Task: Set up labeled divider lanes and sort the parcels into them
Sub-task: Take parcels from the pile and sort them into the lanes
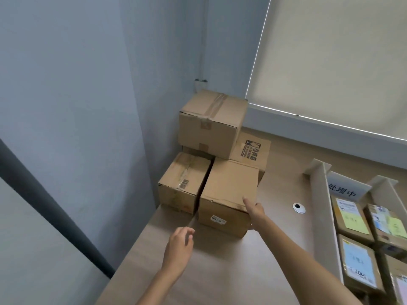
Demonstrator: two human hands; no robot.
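Head view: the right hand [256, 213] grasps the front box [228, 190] at its near right corner, thumb [247, 201] laid on the top and the fingers curled down round the right side. The left hand [179, 247] hovers over the desk [220, 274] just short of that box's front left corner, fingers [189, 232] loosely bent, holding and touching nothing.

The front box stands on the desk with a small label [218, 219] on its near face. Just beside it on the left is a barcoded box [184, 180]. Behind them, in the corner of the wall [77, 95], a taped box [211, 124] sits on a printed box [252, 150].

To the right, well apart, two upright dividers [323, 205] [388, 194] form lanes. A sign card [343, 189] stands at the far end of the lane between them, and labelled parcels [350, 216] lie flat in it. More parcels lie right of the second divider.
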